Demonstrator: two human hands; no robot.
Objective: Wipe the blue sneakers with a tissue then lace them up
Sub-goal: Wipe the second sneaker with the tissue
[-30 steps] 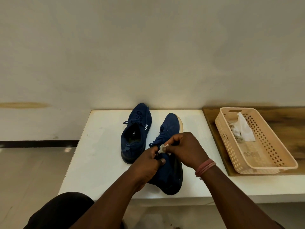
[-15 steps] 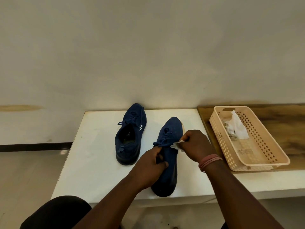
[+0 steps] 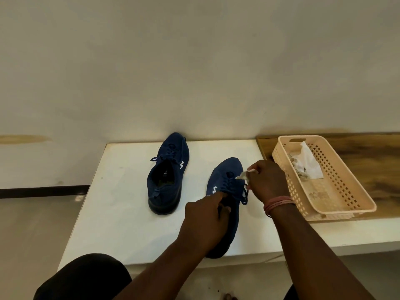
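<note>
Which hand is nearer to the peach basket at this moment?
Right. The right hand, pinching a tissue at the nearer sneaker, sits just beside the basket. The left hand grips that sneaker's near side, farther away.

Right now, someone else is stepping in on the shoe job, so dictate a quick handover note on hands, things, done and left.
Left hand: steadies the nearer dark blue knit sneaker at its collar.
Right hand: pinches a crumpled white tissue against that sneaker's laces.
Second blue sneaker: untouched, farther left on the white table.
Beige perforated plastic basket: holds tissues, at right.
Done: wiping underway.
Left: finish wiping, lacing.
</note>
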